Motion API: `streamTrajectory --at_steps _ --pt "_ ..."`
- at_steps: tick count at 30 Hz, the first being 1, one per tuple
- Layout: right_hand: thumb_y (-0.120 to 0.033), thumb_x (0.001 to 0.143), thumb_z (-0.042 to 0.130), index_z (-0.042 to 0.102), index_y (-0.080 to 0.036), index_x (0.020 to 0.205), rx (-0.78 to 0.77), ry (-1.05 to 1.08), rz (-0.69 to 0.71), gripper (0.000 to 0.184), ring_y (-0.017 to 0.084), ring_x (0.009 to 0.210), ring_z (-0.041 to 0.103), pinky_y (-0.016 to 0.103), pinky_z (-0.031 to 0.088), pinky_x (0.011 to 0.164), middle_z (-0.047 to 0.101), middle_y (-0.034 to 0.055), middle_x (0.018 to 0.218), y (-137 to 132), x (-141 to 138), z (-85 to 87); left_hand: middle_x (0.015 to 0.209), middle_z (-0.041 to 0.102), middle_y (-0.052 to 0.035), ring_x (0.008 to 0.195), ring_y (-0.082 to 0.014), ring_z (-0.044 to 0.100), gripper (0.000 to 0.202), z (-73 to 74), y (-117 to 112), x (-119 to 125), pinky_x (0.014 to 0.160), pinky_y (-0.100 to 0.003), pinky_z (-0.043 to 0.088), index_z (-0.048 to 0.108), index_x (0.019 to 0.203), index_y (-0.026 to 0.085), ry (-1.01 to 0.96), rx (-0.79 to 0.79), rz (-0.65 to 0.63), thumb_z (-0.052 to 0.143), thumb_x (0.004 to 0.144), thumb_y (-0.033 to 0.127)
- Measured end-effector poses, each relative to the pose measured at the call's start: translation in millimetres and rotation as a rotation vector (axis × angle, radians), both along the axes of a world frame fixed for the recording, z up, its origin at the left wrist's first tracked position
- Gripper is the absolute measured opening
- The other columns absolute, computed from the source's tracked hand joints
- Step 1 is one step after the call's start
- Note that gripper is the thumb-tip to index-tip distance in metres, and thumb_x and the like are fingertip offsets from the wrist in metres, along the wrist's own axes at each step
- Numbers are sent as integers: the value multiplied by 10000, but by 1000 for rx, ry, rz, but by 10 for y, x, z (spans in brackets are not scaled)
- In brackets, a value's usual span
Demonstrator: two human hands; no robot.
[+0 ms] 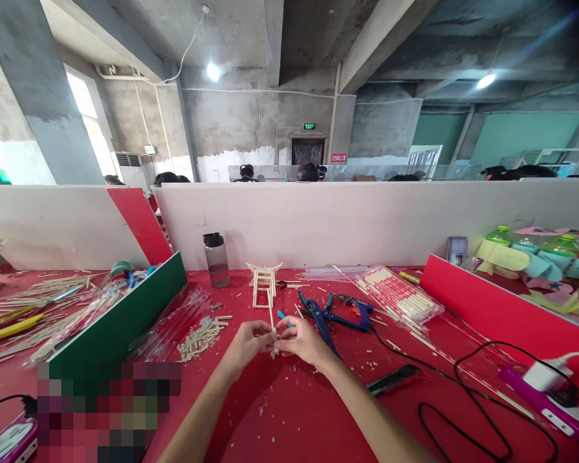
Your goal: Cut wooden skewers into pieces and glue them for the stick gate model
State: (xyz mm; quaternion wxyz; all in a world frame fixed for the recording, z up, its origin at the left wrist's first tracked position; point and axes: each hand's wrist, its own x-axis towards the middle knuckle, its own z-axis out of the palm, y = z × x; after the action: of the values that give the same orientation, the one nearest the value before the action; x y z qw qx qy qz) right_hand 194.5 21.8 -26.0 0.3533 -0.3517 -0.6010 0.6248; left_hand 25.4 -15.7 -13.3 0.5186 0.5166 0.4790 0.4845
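A red surface, strewn with scraps, meets a white partition; beyond is a concrete room with lit bulbs. A lidded bottle is partly filled with liquid; a clear packet holds sticks. The left hand and right hand have their fingers closed on a stick's near end, before the frame.

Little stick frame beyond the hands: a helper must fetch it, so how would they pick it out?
On the red table, find the dark-lidded bottle in front of the pale partition. Just to its right stands the little stick frame. Unlike the heap of cut pieces nearby, it is built up, with a flared top and ladder-like rungs.
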Motion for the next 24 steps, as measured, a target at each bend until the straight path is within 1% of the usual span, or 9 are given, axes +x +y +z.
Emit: streamTrajectory --at_steps 3,6,8,10,13,16,18,20,24 --pt "-372 533 893 609 -173 883 4 10 -7 493 153 608 651 307 555 637 671 -15 707 17 -2 -20 686 649 -42 632 -157 604 399 -13 8 8 642 -273 498 677 706 121 7 25 2 822 627 485" --pt "-371 515 899 637 -164 874 24 19 -20 491 160 625 647 315 554 634 672 -5 732 41 2 -20 694 665 -54 644 -170 617 392 -32 36 9 653 -283 501 683 733 124 29 68 -16 803 658 490" --pt "-380 506 902 656 -164 893 28 36 -39 506 171 653 651 327 557 647 672 0 753 56 8 -8 706 677 -63 665 -184 632 388 -30 45 13 662 -289 502 684 785 127 48 115 -6 793 675 484" --pt "-402 498 901 669 -165 886 7 68 -73 510 175 676 656 341 562 683 671 -2 763 68 18 11 767 697 -73 741 -206 657 364 -4 30 25 703 -297 510 672 867 142 69 195 15 774 707 452" --pt "-435 488 901 676 -164 845 -53 148 -121 502 179 707 665 359 569 744 673 -2 766 70 34 43 903 711 -87 859 -220 667 276 62 -32 54 807 -317 512 655 959 171 181 338 5 716 780 371" --pt "-414 483 912 673 -163 849 -116 227 -128 504 180 725 675 369 578 774 680 -2 771 52 46 71 972 715 -90 865 -219 658 247 106 -92 71 838 -322 504 687 1028 194 357 446 -13 683 809 308" --pt "-397 488 914 672 -162 860 -149 238 -125 502 174 713 680 357 580 759 684 -2 767 37 52 86 1010 718 -95 896 -231 654 270 108 -107 69 870 -331 496 708 1073 214 421 474 7 671 818 294" --pt "-396 490 912 671 -162 866 -169 234 -132 504 171 699 685 334 578 726 685 -3 760 26 57 98 1038 720 -102 937 -245 653 281 91 -103 60 913 -347 487 723 1093 229 434 476 27 664 827 298" --pt "-407 495 909 668 -168 879 -173 248 -134 513 170 697 690 312 572 694 690 -5 764 21 59 110 1056 725 -100 969 -258 654 249 30 -65 50 936 -365 490 758 1047 254 421 503 65 688 814 310"
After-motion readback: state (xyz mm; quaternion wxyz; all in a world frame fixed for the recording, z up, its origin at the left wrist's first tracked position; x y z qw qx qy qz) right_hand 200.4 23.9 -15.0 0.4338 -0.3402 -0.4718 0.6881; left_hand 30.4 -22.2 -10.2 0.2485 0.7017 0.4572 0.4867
